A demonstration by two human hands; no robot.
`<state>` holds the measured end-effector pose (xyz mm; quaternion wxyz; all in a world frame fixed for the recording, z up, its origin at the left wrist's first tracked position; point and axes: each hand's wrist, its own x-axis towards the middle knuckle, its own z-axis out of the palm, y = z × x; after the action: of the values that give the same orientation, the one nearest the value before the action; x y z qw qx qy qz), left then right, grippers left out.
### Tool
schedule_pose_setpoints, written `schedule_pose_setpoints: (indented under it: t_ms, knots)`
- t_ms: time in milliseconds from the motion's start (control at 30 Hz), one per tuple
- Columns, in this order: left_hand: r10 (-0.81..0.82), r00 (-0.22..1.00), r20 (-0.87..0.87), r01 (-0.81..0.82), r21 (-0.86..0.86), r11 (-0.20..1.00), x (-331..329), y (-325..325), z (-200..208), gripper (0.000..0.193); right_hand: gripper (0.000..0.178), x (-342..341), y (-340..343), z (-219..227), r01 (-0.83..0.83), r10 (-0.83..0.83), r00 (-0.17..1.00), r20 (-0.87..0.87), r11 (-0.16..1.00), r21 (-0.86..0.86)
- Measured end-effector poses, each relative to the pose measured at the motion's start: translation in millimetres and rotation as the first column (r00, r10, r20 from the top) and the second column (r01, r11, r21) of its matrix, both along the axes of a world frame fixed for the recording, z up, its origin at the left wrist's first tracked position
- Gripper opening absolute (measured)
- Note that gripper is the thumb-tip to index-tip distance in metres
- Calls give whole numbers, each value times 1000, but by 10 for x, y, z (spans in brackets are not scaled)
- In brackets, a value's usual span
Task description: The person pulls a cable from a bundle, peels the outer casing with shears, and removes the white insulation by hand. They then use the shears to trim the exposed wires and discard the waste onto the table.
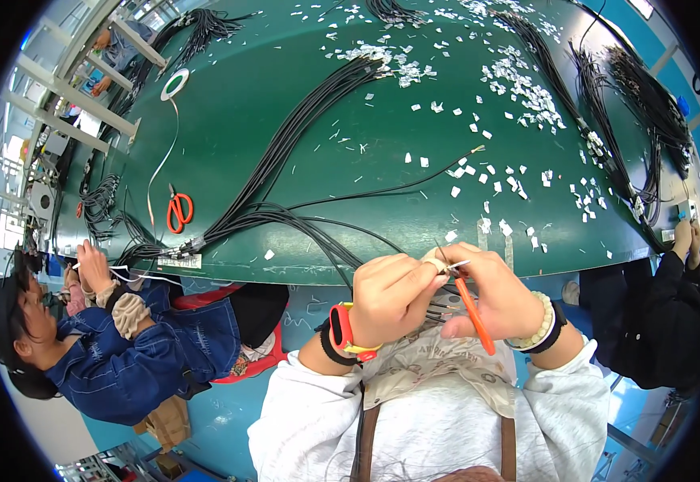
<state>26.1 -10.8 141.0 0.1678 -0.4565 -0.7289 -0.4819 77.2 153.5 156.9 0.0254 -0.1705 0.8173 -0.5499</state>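
My right hand (498, 297) is closed round a pair of orange-handled scissors (475, 316); the handle points down toward me and its slim metal blades lie between my two hands. Beside them, my left hand (394, 296) is closed in a pinch on a black cable, whose end is mostly hidden by my fingers. Several black cables (326, 239) run from the table to my left hand, and a few stripped wire ends (444, 307) show below, between the hands. Both hands are in front of the table's near edge, above my patterned apron (438, 357).
On the green table (237, 104) lie a long black cable bundle (297, 120), orange-handled scissors (179, 210), a white tape roll (175, 83) and many white scraps (526, 92). More cable bundles (607, 120) lie at right. A co-worker (141, 345) sits close at left, another (663, 313) at right.
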Motion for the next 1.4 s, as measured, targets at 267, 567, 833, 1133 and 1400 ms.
schedule_pose_setpoints:
  t_ms: [267,567,833,1133,1400]
  knots:
    - [-100,953,287,98,22,995,-12,-79,83,2,50,166,127,-81,85,-101,989,113,987,137]
    - [-217,955,202,272,-300,914,-225,174,-129,6,14,-19,449,58,117,122,872,-474,889,444]
    - [-261,942,210,321,-345,882,-299,822,-536,11,17,-102,893,-88,141,373,807,-458,632,762]
    - [-215,948,236,298,-415,859,-198,903,-799,9,10,-118,976,-386,34,460,807,-370,589,807]
    - [-190,941,281,274,-298,915,-280,817,-744,9,11,-189,897,-419,275,558,567,-606,566,778]
